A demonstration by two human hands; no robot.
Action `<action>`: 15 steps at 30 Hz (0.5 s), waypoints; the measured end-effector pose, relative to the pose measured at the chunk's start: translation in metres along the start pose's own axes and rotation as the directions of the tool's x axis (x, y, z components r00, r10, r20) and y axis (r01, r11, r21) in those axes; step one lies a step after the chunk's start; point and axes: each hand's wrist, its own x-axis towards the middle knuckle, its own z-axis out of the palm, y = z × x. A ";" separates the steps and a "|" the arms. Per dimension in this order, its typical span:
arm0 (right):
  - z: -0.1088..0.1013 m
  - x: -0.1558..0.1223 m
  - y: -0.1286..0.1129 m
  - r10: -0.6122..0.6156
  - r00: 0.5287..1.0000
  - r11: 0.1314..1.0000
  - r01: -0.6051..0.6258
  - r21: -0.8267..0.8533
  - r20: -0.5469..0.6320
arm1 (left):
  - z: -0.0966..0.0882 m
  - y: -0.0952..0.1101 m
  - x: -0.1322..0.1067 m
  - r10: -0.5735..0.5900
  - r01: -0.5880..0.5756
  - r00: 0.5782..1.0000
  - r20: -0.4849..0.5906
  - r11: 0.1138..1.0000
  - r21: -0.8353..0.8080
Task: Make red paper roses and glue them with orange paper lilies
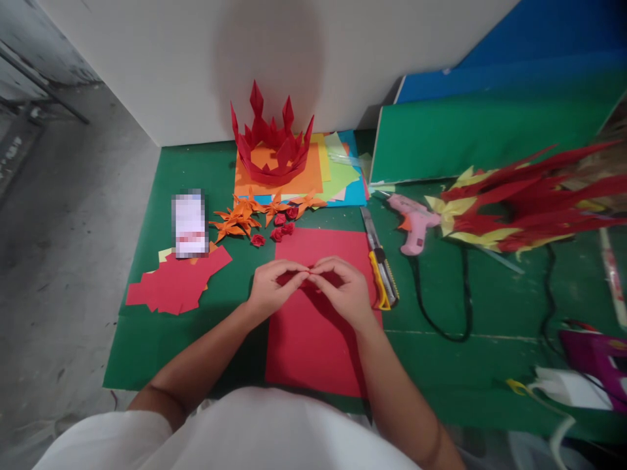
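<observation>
My left hand (272, 287) and my right hand (343, 287) meet over a large red paper sheet (313, 339), fingertips pinched together on a small red paper piece (309, 279) between them. The piece is mostly hidden by my fingers. Just beyond lie small red paper roses (281, 230) and orange folded paper flowers (240, 219). Further back, a red paper crown (272, 147) stands on a stack of coloured paper sheets (337, 173).
A green mat (161, 339) covers the floor. Red paper scraps (176, 284) and a phone (189, 224) lie left. A yellow utility knife (382, 271), pink glue gun (414, 222) with black cord, and a red-and-yellow paper piece (514, 205) lie right. Green and blue boards (480, 124) lean behind.
</observation>
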 end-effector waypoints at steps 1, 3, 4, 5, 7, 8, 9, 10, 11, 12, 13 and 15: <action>0.000 0.000 0.000 -0.010 1.000 1.000 0.010 -0.007 0.002 | 0.000 0.001 0.000 -0.001 0.001 1.000 -0.002 1.000 -0.002; 0.000 0.000 -0.001 -0.027 1.000 1.000 0.027 -0.014 0.014 | 0.001 0.001 -0.001 -0.014 0.014 1.000 -0.006 1.000 -0.023; 0.001 0.000 -0.002 -0.035 0.999 0.999 0.035 -0.014 0.020 | 0.001 0.001 -0.002 -0.026 0.026 1.000 -0.006 0.999 -0.043; 0.001 0.000 -0.003 -0.043 0.999 0.999 0.043 -0.013 0.028 | 0.001 0.001 -0.003 -0.041 0.041 0.999 -0.005 0.997 -0.067; 0.001 0.000 -0.004 -0.057 0.998 0.998 0.057 -0.009 0.039 | 0.003 0.001 -0.004 -0.087 0.087 0.996 0.006 0.987 -0.132; 0.001 -0.001 -0.005 -0.061 0.997 0.998 0.061 -0.007 0.044 | 0.004 0.001 -0.004 -0.118 0.118 0.993 0.012 0.978 -0.171; 0.002 -0.001 -0.005 -0.061 0.997 0.998 0.062 -0.007 0.047 | 0.005 0.000 -0.004 -0.152 0.153 0.988 0.018 0.965 -0.212; 0.002 -0.001 -0.005 -0.057 0.997 0.998 0.057 -0.006 0.045 | 0.006 0.000 -0.004 -0.192 0.191 0.981 0.023 0.948 -0.255; 0.003 -0.001 -0.005 -0.047 0.998 0.999 0.048 -0.005 0.034 | 0.007 -0.001 -0.004 -0.233 0.231 0.972 0.032 0.925 -0.302; 0.003 -0.002 -0.004 -0.032 0.999 0.999 0.033 -0.003 0.017 | 0.008 -0.001 -0.003 -0.276 0.275 0.960 0.048 0.896 -0.349; 0.004 -0.002 -0.004 -0.014 1.000 1.000 0.014 0.003 -0.004 | 0.009 -0.002 -0.003 -0.317 0.320 0.945 0.074 0.861 -0.395; 0.004 -0.002 -0.002 0.026 0.998 0.999 -0.025 0.025 -0.049 | 0.010 -0.003 -0.002 -0.389 0.415 0.908 0.156 0.781 -0.467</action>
